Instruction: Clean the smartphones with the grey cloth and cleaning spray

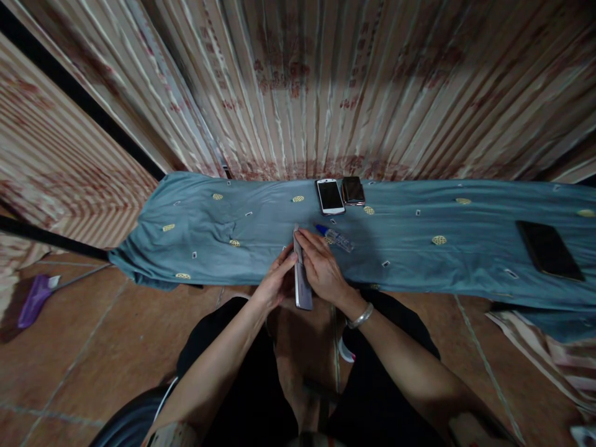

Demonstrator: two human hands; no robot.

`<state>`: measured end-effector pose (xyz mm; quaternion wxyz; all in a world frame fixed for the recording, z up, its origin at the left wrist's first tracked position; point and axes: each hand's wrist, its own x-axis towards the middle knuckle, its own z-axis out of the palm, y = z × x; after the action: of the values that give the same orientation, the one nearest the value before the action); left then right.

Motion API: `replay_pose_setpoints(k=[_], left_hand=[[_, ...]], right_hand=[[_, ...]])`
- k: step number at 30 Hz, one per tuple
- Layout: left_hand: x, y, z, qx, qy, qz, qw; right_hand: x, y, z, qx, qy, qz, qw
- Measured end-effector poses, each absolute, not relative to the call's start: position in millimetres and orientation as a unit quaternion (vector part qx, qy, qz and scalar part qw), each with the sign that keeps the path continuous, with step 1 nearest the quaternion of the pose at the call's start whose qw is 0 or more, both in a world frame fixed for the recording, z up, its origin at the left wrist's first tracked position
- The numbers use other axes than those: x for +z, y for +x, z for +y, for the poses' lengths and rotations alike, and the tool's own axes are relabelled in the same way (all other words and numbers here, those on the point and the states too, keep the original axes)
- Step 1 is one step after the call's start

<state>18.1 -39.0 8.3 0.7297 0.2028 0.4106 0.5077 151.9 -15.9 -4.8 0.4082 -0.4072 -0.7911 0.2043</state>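
Between my two hands a silver-grey smartphone stands tilted on its edge, over the near edge of the cloth. My left hand is closed on its left side, with the thumb on the phone. My right hand presses against the other face, fingers together near the top end. Just beyond my right hand lies a clear pen-like tube with a blue cap. Farther back a white phone with a dark screen lies beside a small dark square object, whose kind I cannot make out.
A blue-green cloth with yellow prints covers the long narrow surface. A flat black tablet-like object lies at the right. Striped curtains hang behind. A purple object rests on the tiled floor at the left.
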Motion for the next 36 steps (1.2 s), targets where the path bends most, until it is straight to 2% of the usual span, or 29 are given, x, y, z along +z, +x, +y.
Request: replay_pose_setpoints(k=[15, 22, 36], left_hand=[[6.4, 15.0, -39.3, 0.499, 0.218, 0.399, 0.737], [3.6, 15.7, -38.4, 0.498, 0.22, 0.393, 0.741], [25.1, 15.9, -37.0, 0.51, 0.161, 0.428, 0.728]], right_hand=[[-10.3, 157.8, -5.9, 0.242, -0.428, -0.76, 0.425], [-7.2, 158.7, -9.3, 0.221, -0.42, -0.767, 0.431], [-16.9, 154.4, -7.1, 0.216, -0.447, -0.766, 0.409]])
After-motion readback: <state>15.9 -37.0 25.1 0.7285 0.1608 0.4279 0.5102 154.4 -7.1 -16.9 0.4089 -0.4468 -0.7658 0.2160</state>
